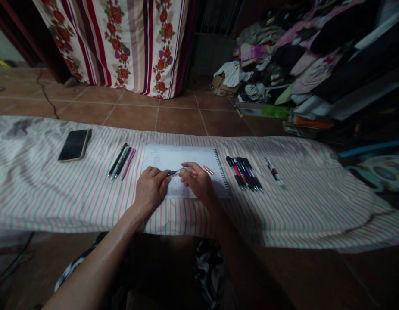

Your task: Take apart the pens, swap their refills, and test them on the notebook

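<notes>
Over an open spiral notebook, both of my hands meet at a pen with a dark end and a pale, clear-looking shaft. My left hand pinches the dark end, resting on the page's left side. The fingers of my right hand are curled about the pale end, partly hiding it. Just beyond my right hand, a thin orange piece lies on the page; its kind is too small to tell.
Left of the notebook lie several pens and a phone. To the right are a row of dark pens and a lone pen. A striped cloth covers the table. Clothes are heaped behind.
</notes>
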### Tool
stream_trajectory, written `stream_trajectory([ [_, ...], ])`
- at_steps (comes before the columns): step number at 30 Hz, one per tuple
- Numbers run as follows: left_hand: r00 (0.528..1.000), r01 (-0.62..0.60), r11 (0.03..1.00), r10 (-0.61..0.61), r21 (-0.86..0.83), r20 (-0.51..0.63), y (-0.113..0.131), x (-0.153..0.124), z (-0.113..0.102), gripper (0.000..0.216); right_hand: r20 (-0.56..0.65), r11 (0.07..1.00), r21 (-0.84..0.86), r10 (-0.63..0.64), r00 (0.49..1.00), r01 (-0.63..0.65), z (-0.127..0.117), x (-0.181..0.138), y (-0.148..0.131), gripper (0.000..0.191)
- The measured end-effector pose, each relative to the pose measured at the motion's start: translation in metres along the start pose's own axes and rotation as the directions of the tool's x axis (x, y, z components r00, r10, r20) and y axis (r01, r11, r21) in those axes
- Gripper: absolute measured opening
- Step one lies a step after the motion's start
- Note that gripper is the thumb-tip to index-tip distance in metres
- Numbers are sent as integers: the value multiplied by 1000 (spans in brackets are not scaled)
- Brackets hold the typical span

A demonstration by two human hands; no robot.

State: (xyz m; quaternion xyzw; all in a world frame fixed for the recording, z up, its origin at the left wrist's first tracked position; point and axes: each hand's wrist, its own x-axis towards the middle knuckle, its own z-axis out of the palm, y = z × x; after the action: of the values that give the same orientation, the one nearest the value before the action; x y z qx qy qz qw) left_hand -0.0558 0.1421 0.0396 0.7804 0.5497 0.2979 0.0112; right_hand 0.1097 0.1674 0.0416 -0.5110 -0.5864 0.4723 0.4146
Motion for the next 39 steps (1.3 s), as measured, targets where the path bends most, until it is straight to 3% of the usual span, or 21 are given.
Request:
stream_trajectory([
  [5, 1000, 13, 999, -13, 40, -8, -2, 0, 2, 28, -31, 982, -168, -93, 995, 87, -2, -2, 0, 33],
  [10, 1000, 29, 999, -29, 46, -12, 0, 2, 3, 27, -18, 957, -279, -91, 996, 83, 1, -4, 0, 40],
  [16, 1000, 11, 995, -13, 102, 20, 12, 4, 7, 27, 9, 946, -309, -95, 995, 93, 10, -5, 7, 42],
  [23, 999, 41, 991, -39, 131, -15, 21, 7, 16, 22, -22, 991, -133, -7, 1000, 4, 9, -7, 3, 36],
  [28, 997, 68, 993, -64, 96, -46, 25, 12, 24, 21, -117, 997, 33, 66, 991, -63, 9, -3, 8, 38],
  [32, 985, 70, 997, -64, 34, -158, 32, 16, 25, 31, -191, 976, 191, 140, 972, -103, 8, -2, 8, 40],
  [36, 958, 29, 991, -63, -127, -279, 49, 11, 18, 23, -242, 948, 310, 158, 957, -78, 2, -4, 2, 35],
  [39, 965, 53, 921, -147, -386, -217, 60, 5, 19, 14, -271, 943, 323, 166, 948, -73, -2, -4, -1, 35],
])
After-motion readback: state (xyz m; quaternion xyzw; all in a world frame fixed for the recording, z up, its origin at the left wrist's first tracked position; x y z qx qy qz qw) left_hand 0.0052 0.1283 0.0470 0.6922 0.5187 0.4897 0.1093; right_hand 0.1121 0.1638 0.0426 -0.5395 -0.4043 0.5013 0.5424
